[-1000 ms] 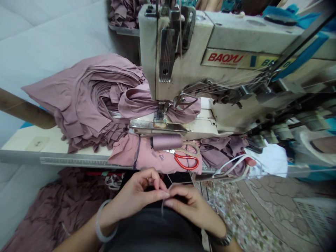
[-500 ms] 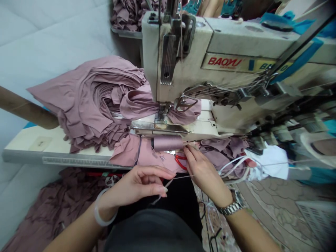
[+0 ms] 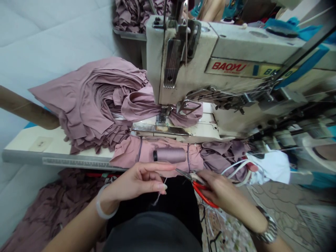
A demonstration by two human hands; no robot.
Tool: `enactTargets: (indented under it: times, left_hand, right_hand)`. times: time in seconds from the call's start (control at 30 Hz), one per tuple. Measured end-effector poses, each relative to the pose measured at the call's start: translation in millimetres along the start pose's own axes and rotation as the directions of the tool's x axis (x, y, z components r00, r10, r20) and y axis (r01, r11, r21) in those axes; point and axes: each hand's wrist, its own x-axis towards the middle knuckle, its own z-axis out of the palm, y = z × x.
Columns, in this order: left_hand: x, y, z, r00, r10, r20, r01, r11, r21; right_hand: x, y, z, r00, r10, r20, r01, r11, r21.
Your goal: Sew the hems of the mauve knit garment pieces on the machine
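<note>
My left hand [image 3: 136, 182] is closed in a pinch, with a thin thread [image 3: 158, 199] hanging down from its thumb and fingertips. My right hand [image 3: 223, 191] grips scissors [image 3: 202, 194] with red handles, their blades pointing left, close to the left fingertips. Just beyond the hands, a mauve thread spool [image 3: 171, 155] with a black end lies on its side on pink cloth [image 3: 147, 167]. Behind it stands a sewing machine [image 3: 181, 87] with a folded mauve fabric piece [image 3: 139, 105] by its presser foot.
A thick stack of mauve fabric [image 3: 78, 91] fills the left of the machine table [image 3: 23, 145]. Crumpled mauve cloth [image 3: 223, 154] and white material [image 3: 275, 166] lie at the right. More fabric [image 3: 39, 213] hangs or lies below. Another person's arm [image 3: 212, 10] shows behind the machine.
My right hand has lifted the scissors off the pink cloth and moved right and toward me. The spool has shifted slightly. My left hand stays in nearly the same place, pinching the thread.
</note>
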Motion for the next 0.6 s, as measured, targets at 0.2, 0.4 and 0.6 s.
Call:
enactTargets:
  times: [0.2, 0.4, 0.6]
  left_hand:
    - [16.3, -8.0, -4.4, 0.999, -0.012, -0.041, 0.013, 1.000, 0.008]
    - [24.0, -15.3, -4.3, 0.996, -0.009, -0.087, 0.010, 1.000, 0.009]
    - [22.4, -10.8, -4.4, 0.997, -0.017, -0.071, 0.018, 1.000, 0.013]
  right_hand:
    - [2.7, 5.0, 7.6, 0.996, 0.083, 0.044, -0.091, 0.965, 0.247]
    - [4.7, 0.7, 7.5, 0.993, 0.119, 0.002, -0.112, 0.931, 0.347]
    - [-10.7, -3.1, -2.2, 0.995, -0.017, 0.099, -0.043, 0.819, 0.573]
